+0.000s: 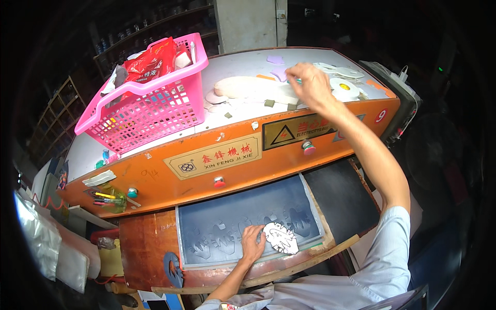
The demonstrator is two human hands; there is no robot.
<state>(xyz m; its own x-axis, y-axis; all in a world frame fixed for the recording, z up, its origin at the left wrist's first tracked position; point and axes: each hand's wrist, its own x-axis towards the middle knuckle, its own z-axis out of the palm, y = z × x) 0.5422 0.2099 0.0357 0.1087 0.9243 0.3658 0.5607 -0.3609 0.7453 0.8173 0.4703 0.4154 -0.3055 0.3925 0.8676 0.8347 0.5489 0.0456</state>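
Left hand (252, 243) — loosely spread — touches the white patterned piece (280, 238) on the blue mat's (232, 201) near right part. Beyond the mat, right hand (311, 85) bends its fingers, grip unclear. Likely a placing step — next calls for steadying the piece.

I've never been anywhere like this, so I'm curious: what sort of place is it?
Most likely a factory workshop. A big orange machine carries push buttons and a lightning-bolt warning sign, and below its front lies a dark blue sheet marked with repeated outlines.
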